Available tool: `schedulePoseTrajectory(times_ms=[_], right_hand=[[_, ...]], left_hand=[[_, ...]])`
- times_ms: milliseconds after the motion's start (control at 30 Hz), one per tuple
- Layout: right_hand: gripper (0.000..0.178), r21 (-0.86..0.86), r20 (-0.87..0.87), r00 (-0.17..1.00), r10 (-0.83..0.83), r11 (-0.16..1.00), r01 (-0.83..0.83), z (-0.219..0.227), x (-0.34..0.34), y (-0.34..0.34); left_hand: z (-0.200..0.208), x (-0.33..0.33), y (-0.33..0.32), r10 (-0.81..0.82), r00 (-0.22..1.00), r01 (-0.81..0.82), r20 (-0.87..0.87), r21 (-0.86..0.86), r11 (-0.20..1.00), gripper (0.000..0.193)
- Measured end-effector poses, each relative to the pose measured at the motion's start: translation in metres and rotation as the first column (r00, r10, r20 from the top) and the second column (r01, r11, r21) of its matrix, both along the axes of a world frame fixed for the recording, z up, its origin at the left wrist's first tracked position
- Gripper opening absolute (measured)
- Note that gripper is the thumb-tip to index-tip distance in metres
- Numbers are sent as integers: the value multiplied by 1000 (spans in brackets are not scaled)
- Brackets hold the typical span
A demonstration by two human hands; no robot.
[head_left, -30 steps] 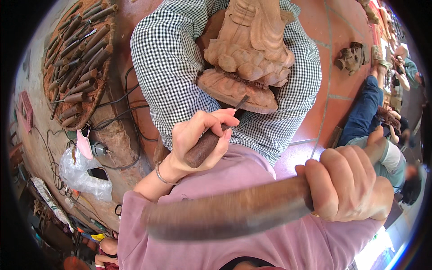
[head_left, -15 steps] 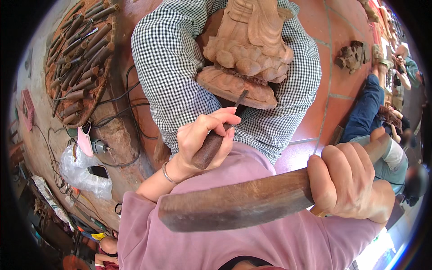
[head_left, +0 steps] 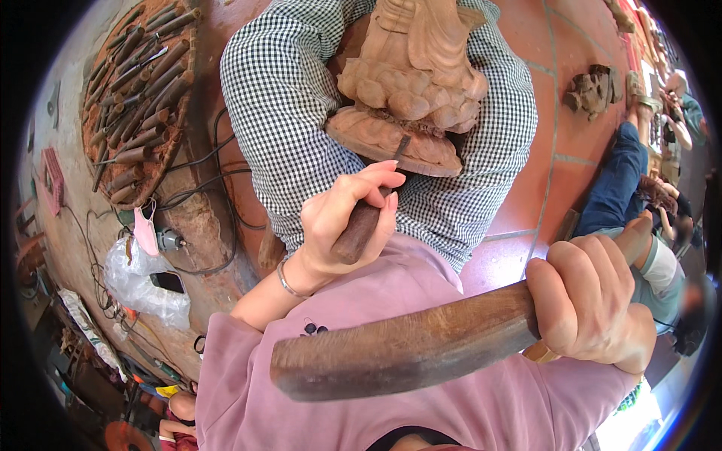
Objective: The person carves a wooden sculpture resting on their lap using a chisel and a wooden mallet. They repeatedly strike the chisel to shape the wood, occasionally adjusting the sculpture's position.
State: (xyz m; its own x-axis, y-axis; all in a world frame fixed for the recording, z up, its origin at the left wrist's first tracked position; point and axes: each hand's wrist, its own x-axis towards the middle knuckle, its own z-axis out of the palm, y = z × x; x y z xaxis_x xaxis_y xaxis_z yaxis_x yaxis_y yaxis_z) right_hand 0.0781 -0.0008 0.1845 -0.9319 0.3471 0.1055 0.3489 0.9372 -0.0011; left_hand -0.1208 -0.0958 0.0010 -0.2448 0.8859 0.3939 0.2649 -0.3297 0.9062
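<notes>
My left hand is closed round the brown handle of a chisel. The chisel's dark blade points up and to the right, its tip against the base of a carved wooden statue. Draped folds and rounded lumps are cut into the statue, which lies between my legs. In my right hand is the grip of a wooden mallet. Its long, thick head stretches leftward in front of my chest, apart from the chisel's handle.
At the upper left, a round tray holds several wooden-handled chisels. Black cables, a plastic bag with a phone, a power drill and a pink mask lie below it. A wood chunk and other people are at right.
The mallet has shifted slightly right, its head's left end a little lower. My left hand has moved slightly up and right, with the chisel turned somewhat more upright. The statue has barely shifted.
</notes>
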Motion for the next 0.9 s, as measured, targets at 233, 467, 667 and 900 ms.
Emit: schedulePoseTrajectory(times_ms=[233,467,667,900], right_hand=[[42,-54,7,999,52,997,-51,6,6,15],[50,10,-101,994,40,999,-39,-4,5,13],[46,133,-133,991,15,991,3,-15,-3,12],[34,164,-178,984,-27,985,56,-22,0,6]], left_hand=[[12,-11,-5,-71,993,78,96,-79,994,20],[9,-24,0,-92,977,123,193,-156,980,18],[26,-19,9,-113,990,129,87,-212,969,17],[22,-12,9,-85,995,92,45,-166,982,17]])
